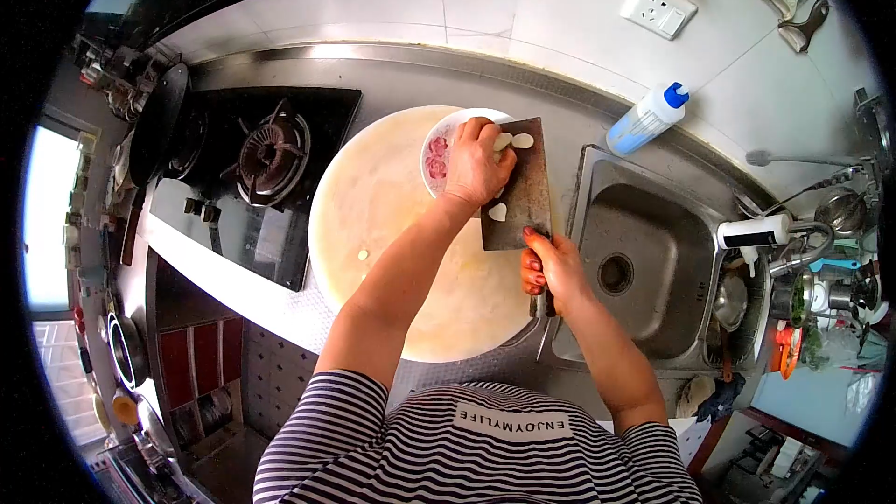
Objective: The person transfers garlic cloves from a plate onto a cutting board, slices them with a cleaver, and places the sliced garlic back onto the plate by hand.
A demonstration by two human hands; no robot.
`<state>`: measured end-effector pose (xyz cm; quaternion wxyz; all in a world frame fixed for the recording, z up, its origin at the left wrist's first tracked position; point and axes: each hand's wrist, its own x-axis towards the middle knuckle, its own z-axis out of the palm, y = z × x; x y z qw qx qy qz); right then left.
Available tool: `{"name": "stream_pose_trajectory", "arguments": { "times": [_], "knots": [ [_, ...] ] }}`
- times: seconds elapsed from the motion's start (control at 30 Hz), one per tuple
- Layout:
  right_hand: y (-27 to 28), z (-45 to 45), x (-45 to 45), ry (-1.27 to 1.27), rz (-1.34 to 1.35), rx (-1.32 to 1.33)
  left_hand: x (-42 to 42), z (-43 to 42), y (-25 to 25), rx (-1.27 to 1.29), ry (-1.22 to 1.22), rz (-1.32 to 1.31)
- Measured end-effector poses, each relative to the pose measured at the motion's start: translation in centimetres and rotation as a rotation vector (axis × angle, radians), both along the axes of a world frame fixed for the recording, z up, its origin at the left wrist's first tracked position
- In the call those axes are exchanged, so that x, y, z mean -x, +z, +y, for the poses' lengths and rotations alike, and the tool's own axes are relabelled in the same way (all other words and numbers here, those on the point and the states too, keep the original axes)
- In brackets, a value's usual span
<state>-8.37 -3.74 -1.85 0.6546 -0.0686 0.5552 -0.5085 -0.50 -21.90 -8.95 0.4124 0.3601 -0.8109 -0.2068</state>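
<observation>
My right hand (pixel 553 269) is wrapped round the handle of a cleaver (pixel 525 191), whose broad dark blade lies tilted over the edge of a white plate (pixel 464 116). Several pale thin slices, such as this slice (pixel 497 213), cling to the blade. My left hand (pixel 481 166) is over the plate and the blade's left side, its fingers curled against the blade by the slices; what is under the fingertips is hidden. Pink pieces (pixel 437 159) lie in the plate. The plate stands on a large round cutting board (pixel 392 191), where one small pale slice (pixel 363 255) lies at the left.
Left of the board is a black gas stove (pixel 252 103) with a dark wok (pixel 159 126). A steel sink (pixel 644 271) with a faucet (pixel 752 232) lies to the right. A blue-capped bottle (pixel 647 119) stands behind it. Utensils crowd the far right.
</observation>
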Motion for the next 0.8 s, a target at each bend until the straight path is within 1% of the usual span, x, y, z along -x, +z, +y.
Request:
{"name": "stream_pose_trajectory", "arguments": {
  "times": [0.07,0.2,0.27,0.33,0.37,0.4,0.47,0.5,0.53,0.6,0.63,0.73,0.77,0.8],
  "knots": [
    [0.1,0.5,0.5,-0.011,0.010,-0.018,0.0,-0.8,-0.5,0.048,-0.003,-0.063],
    [0.3,2.0,1.2,-0.016,0.085,-0.018,-0.7,-1.5,-1.1,0.032,-0.035,-0.118],
    [0.2,2.5,1.6,-0.014,0.095,-0.014,-1.1,-1.5,-1.1,0.015,-0.044,-0.086],
    [0.2,2.8,1.7,0.026,0.193,0.011,-1.1,-1.1,0.7,-0.174,-0.048,0.096],
    [0.2,2.8,1.6,0.020,0.193,0.010,-0.8,-0.7,1.7,-0.148,-0.070,0.151],
    [0.2,2.7,1.5,0.032,0.203,0.007,-0.4,-0.1,2.7,-0.149,-0.074,0.150],
    [0.3,2.3,1.4,0.046,0.214,0.008,0.4,0.9,4.1,0.003,-0.312,0.150],
    [0.5,2.2,1.4,0.072,0.200,0.026,0.9,1.1,3.7,0.062,-0.368,0.139],
    [0.7,2.1,1.4,0.099,0.186,0.043,0.8,0.8,3.2,0.065,-0.367,0.140],
    [0.8,2.2,1.5,0.069,0.171,0.054,0.2,-0.2,2.1,0.197,-0.298,0.026],
    [0.8,2.3,1.6,0.037,0.154,0.062,-0.3,-0.7,1.8,0.194,-0.281,0.020],
    [1.0,1.9,2.3,-0.019,0.124,0.023,-2.0,-1.3,1.3,0.108,-0.210,-0.142],
    [0.5,1.7,2.4,-0.024,0.145,0.050,-2.0,-1.0,1.1,0.109,-0.211,-0.144],
    [0.1,1.3,2.5,-0.027,0.143,0.053,-1.9,0.0,2.6,0.072,-0.307,-0.061]
  ]
}}
